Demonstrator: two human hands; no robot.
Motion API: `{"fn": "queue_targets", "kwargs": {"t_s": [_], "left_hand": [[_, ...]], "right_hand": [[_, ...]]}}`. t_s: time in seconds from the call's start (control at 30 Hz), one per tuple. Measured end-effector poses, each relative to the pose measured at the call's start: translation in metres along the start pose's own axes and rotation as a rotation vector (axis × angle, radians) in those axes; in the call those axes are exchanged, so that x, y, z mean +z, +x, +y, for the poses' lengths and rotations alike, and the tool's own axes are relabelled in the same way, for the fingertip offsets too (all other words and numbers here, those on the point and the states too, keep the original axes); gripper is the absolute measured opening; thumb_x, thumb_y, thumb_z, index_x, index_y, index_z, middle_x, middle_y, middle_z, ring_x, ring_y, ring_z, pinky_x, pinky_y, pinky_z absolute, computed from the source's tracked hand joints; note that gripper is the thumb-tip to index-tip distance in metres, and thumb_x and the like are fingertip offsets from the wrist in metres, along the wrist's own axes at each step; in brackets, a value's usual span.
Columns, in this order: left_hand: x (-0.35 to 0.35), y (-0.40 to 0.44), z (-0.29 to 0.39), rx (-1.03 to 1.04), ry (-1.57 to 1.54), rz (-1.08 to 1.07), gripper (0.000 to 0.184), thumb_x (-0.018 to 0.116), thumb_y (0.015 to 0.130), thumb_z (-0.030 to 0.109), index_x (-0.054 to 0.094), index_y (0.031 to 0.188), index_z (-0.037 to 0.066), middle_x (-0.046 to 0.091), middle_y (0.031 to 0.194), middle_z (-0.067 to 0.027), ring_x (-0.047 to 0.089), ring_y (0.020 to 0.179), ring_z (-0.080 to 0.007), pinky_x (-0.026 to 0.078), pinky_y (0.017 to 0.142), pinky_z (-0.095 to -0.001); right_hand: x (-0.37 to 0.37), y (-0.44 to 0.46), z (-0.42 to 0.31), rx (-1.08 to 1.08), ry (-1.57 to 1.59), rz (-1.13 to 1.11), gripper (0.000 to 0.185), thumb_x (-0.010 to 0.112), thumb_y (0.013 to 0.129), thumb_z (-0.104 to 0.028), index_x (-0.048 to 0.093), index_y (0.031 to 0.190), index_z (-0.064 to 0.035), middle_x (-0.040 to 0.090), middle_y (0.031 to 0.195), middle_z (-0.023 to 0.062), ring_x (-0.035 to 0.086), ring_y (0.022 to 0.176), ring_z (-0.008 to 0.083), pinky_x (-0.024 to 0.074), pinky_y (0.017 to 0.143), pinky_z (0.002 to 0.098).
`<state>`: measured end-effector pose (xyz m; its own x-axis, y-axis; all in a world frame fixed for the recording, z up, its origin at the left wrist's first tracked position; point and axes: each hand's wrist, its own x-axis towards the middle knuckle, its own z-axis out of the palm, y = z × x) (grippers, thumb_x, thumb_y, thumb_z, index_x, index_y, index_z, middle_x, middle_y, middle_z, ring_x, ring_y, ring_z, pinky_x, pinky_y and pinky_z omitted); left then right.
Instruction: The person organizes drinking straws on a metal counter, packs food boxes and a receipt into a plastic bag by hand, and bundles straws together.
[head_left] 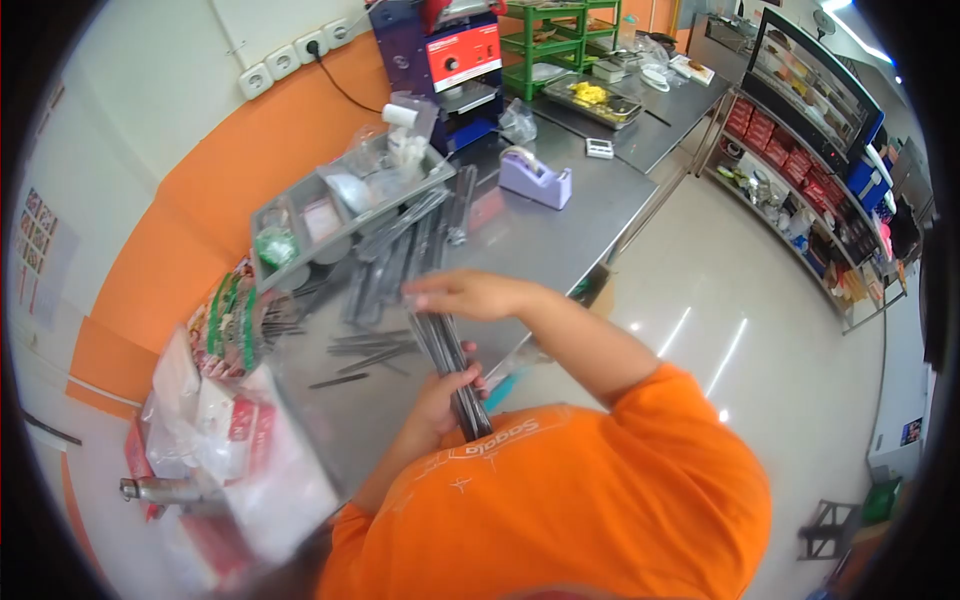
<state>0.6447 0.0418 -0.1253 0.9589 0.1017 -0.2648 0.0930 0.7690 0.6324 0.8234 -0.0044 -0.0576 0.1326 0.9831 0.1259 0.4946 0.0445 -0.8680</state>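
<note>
My left hand (436, 402) is wrapped around a bundle of long, thin black sticks (440, 345), which look like straws, in front of my orange shirt. The bundle is tilted, its lower end near my chest. Clear plastic seems to shine around it. My right hand (470, 295) lies with fingers stretched out across the bundle's upper end, covering the tips. Several loose black sticks (375, 350) are on the metal table (545, 245) just left of the bundle. Beyond them lie more bundles in clear plastic (385, 270).
A grey divided tray (335, 225) with small packets stands by the wall. A lilac tape dispenser (535, 180), a blue-and-red machine (445, 75) and a metal tray with yellow food (595, 100) are farther back. Plastic bags (235, 430) fill the left end. Shelves (780, 190) stand across the aisle.
</note>
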Motion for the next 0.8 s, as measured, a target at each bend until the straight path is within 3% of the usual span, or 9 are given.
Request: {"fn": "queue_targets", "kwargs": {"t_s": [0.03,0.1,0.2,0.33,0.43,0.53,0.63,0.7,0.8], "left_hand": [[0.015,0.019,-0.007,0.000,0.031,-0.003,0.050,0.053,0.075,0.005,0.037,0.122,0.010,0.050,0.086,-0.0032,0.052,0.077,-0.0144,0.047,0.064,-0.0332],[0.052,0.051,-0.020,-0.021,0.031,0.002,0.051,0.055,0.074,0.004,0.036,0.122,0.010,0.051,0.088,-0.0039,0.051,0.073,-0.0130,0.045,0.062,-0.0309],[0.095,0.100,-0.038,-0.089,0.380,-0.106,0.051,0.059,0.071,-0.001,0.038,0.117,0.006,0.052,0.092,-0.0050,0.053,0.070,-0.0134,0.046,0.063,-0.0292],[0.122,0.136,-0.061,-0.184,0.260,-0.161,0.049,0.059,0.073,0.001,0.038,0.117,0.004,0.053,0.089,-0.0042,0.057,0.079,-0.0165,0.049,0.067,-0.0314],[0.140,0.148,-0.075,-0.195,0.241,-0.186,0.043,0.059,0.074,0.003,0.041,0.113,0.004,0.053,0.087,-0.0042,0.056,0.078,-0.0158,0.049,0.067,-0.0311],[0.142,0.172,-0.072,-0.093,0.263,-0.157,0.036,0.058,0.076,0.004,0.044,0.109,0.003,0.053,0.086,-0.0043,0.055,0.076,-0.0147,0.047,0.062,-0.0304],[0.135,0.199,-0.067,0.054,0.421,-0.051,0.035,0.057,0.075,0.003,0.045,0.108,0.002,0.053,0.079,-0.0045,0.054,0.071,-0.0148,0.045,0.058,-0.0284],[0.126,0.218,-0.069,-0.028,0.763,-0.189,0.037,0.059,0.073,0.003,0.042,0.106,0.003,0.052,0.084,-0.0048,0.053,0.070,-0.0138,0.045,0.058,-0.0288],[0.137,0.231,-0.046,-0.207,0.506,-0.265,0.036,0.062,0.071,0.006,0.047,0.103,0.002,0.055,0.085,-0.0068,0.057,0.075,-0.0173,0.049,0.067,-0.0299]], "right_hand": [[-0.020,-0.016,0.008,-0.082,0.082,0.224,0.047,0.052,0.084,-0.040,0.052,0.115,-0.0043,0.052,0.117,0.0144,0.047,0.111,0.0288,0.0365,0.093,0.0345],[-0.062,-0.046,0.015,-0.033,0.123,0.315,0.051,0.054,0.083,-0.040,0.048,0.121,-0.0059,0.039,0.130,0.0138,0.037,0.119,0.0279,0.0333,0.096,0.0359],[-0.111,-0.089,0.008,0.079,-0.011,-0.023,0.044,0.055,0.084,-0.031,0.050,0.120,-0.0056,0.052,0.118,0.0105,0.052,0.102,0.0199,0.0391,0.090,0.0329],[-0.152,-0.128,0.049,0.274,0.221,0.031,0.041,0.055,0.084,-0.029,0.053,0.115,-0.0024,0.058,0.109,0.0098,0.056,0.093,0.0186,0.0400,0.088,0.0319],[-0.168,-0.152,0.070,0.042,0.370,-0.027,0.038,0.054,0.085,-0.023,0.051,0.115,-0.0007,0.055,0.112,0.0105,0.053,0.098,0.0176,0.0393,0.089,0.0305],[-0.170,-0.160,0.094,-0.039,0.903,0.354,0.059,0.058,0.082,-0.027,0.033,0.131,-0.0047,0.049,0.120,0.0081,0.044,0.110,0.0176,0.0352,0.093,0.0320],[-0.160,-0.163,0.113,-0.005,0.884,0.236,0.077,0.066,0.076,-0.031,0.023,0.135,-0.0038,0.050,0.116,0.0103,0.046,0.109,0.0194,0.0368,0.092,0.0328],[-0.146,-0.156,0.103,0.167,0.727,0.287,0.055,0.067,0.074,-0.014,0.038,0.120,-0.0024,0.056,0.102,0.0102,0.053,0.098,0.0180,0.0452,0.080,0.0305],[-0.152,-0.149,0.095,0.254,0.822,0.544,0.032,0.063,0.076,-0.012,0.045,0.100,-0.0002,0.057,0.082,0.0079,0.059,0.081,0.0168,0.0472,0.070,0.0292]]}}
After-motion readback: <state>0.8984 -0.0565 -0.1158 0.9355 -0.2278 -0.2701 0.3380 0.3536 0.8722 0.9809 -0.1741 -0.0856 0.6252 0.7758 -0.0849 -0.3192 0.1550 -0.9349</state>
